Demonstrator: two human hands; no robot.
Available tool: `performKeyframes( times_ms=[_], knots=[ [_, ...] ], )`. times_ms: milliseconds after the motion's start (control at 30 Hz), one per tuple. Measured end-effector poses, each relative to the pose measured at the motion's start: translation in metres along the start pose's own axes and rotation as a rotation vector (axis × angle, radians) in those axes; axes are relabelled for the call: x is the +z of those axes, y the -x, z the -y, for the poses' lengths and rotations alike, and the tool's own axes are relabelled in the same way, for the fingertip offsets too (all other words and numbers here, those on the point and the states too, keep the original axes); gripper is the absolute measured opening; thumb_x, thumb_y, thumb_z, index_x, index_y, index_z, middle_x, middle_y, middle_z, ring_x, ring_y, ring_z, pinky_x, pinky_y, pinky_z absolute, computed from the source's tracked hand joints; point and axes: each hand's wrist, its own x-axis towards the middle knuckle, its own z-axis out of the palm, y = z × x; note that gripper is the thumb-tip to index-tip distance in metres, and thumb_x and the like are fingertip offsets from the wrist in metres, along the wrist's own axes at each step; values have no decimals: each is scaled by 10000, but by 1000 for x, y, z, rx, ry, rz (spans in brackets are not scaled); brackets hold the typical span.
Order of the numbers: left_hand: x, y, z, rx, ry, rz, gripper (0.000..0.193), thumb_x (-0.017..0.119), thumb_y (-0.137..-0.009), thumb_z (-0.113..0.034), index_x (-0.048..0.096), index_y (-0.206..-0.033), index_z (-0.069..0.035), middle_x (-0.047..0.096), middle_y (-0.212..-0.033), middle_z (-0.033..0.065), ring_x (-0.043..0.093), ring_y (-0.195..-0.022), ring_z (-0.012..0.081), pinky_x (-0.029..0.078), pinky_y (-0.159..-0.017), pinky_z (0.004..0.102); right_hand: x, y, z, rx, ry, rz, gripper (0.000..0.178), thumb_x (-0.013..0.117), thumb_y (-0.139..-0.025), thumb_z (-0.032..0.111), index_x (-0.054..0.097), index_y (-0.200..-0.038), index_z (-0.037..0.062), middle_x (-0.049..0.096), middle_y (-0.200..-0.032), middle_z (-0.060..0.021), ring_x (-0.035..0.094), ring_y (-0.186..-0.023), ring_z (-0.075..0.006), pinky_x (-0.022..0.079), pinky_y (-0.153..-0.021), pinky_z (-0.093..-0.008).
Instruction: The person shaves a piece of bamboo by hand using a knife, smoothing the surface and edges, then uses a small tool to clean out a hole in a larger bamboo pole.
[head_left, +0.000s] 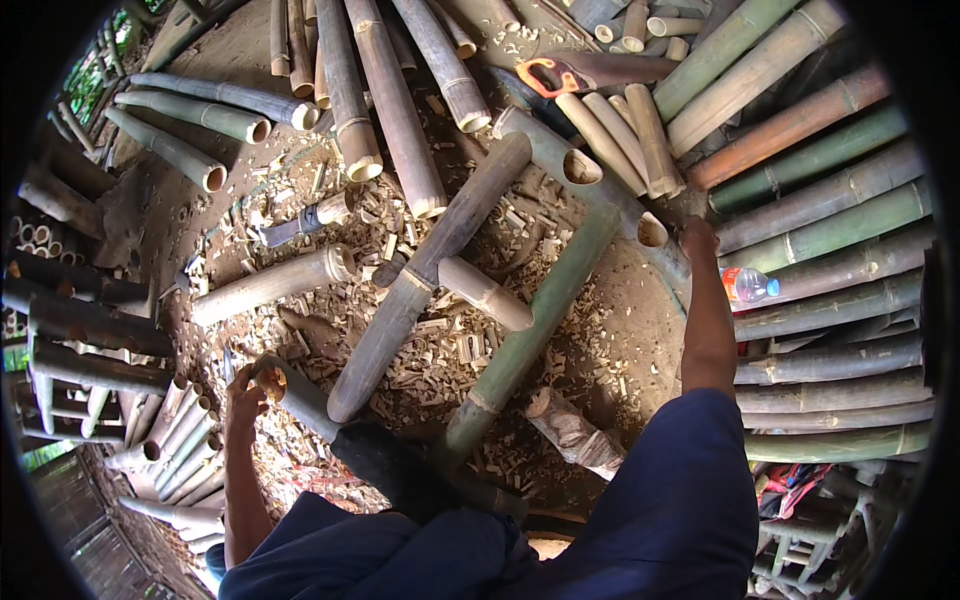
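Observation:
In front of me, a dark bamboo pole (385,335) and a green bamboo pole (545,320) are joined by a short bamboo crosspiece (487,293). Past the green pole's far end runs a grey bamboo pole with cut holes (622,205). My right hand (698,238) is closed beside that pole, near stacked bamboo ends; whatever its fingers hold is hidden. At the lower left, my left hand (242,400) is beside the notched end of another grey bamboo pole (308,405). Its fingers are apart and seem to hold nothing.
Bamboo chips (460,345) cover the ground. A handsaw with an orange handle (553,77) lies at the back. A plastic bottle (748,285) rests by the stacked poles (840,255) on the right. A rough log (575,430) lies near my right knee, and a cut bamboo length (270,285) at left.

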Motion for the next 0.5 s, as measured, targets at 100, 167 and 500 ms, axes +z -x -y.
performKeyframes(
  times_ms=[100, 167, 500],
  knots=[
    [1, 1, -6, 31, 1, 0, 722, 630, -810, -129, 499, -1513, -27, 663, -1296, 105, 617, -860, 147, 525, -678, 318, 17, -9, -14, -3, 40, 17, 254, 641, -958, 193, 699, -1184, 92, 727, -1197, -204, 695, -1141, -401, 545, -956, -528],
    [24, -8, -13, 69, 2, 6, 702, 660, -824, -140, 516, -1499, -15, 685, -1225, 123, 623, -834, 154, 524, -677, 313, 18, -33, -56, -33, 75, -88, 252, 617, -971, 172, 683, -1199, 88, 724, -1193, -224, 701, -1128, -401, 548, -953, -520],
    [5, 0, -3, 86, -61, 7, 745, 633, -813, -163, 481, -1533, -49, 624, -1385, 126, 639, -944, 192, 543, -732, 365, -65, -13, -37, -406, 44, -17, 155, 661, -915, 155, 659, -1056, 92, 741, -917, -186, 752, -884, -373, 585, -745, -507]
  ],
)
